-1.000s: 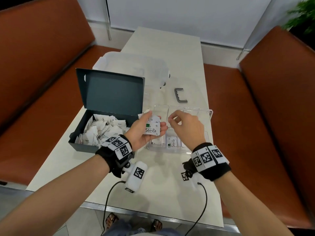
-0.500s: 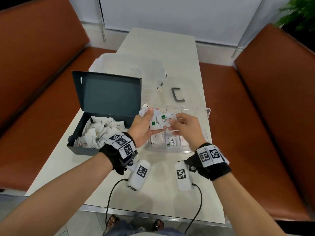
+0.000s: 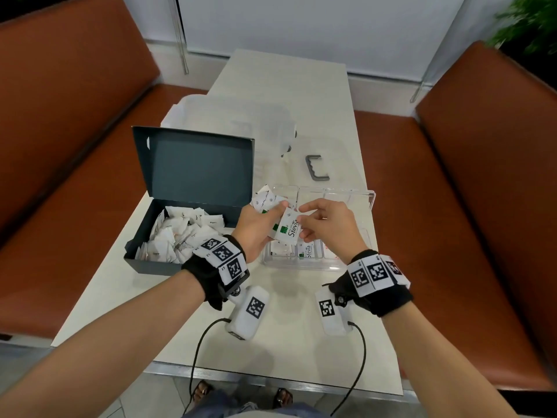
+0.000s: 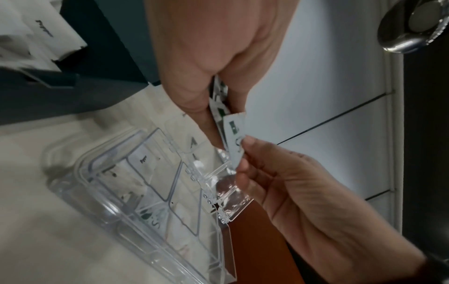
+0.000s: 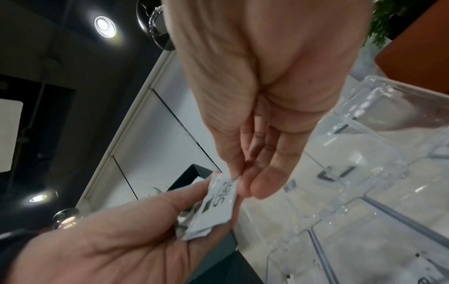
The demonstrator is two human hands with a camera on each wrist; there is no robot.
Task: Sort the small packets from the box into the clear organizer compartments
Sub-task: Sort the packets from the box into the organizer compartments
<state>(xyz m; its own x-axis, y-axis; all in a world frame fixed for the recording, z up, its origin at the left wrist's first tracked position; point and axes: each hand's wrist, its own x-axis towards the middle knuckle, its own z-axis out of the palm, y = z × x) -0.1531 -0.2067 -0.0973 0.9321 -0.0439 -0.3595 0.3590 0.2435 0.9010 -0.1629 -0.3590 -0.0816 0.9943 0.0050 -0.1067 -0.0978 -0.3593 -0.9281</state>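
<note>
- above the near edge of the organizer, the right hand (image 3: 327,226) pinches the upper end of a stevia packet (image 3: 288,230) between thumb and fingertips; the right wrist view shows the pinch closed on the packet's top edge.
- the left hand (image 3: 256,229) is curled around a fanned stack of packets (image 3: 265,200), its thumb lying over the same stevia packet, so both hands touch that one at once.
- the packet's long axis runs from the left palm up toward the right fingers, tilted; the right hand is the nearer one to the compartments, which lie directly beneath and just beyond it.
- the clear organizer (image 3: 369,203) sits open under the hands; its near row already holds packets, one marked stevia (image 3: 305,251) just below the held one. as a judgement, the coming move is to slide the packet free of the left thumb and lower it straight down into that matching compartment.
- the box (image 3: 144,262), lid up, sits to the left of the organizer, with many white packets loose inside.
- both rest on a pale table (image 3: 286,76), with a grey handle-shaped piece (image 3: 316,168) and a cloudy plastic container (image 3: 229,119) farther back.
- brown bench seats run along either side, with a white wall beyond.
</note>
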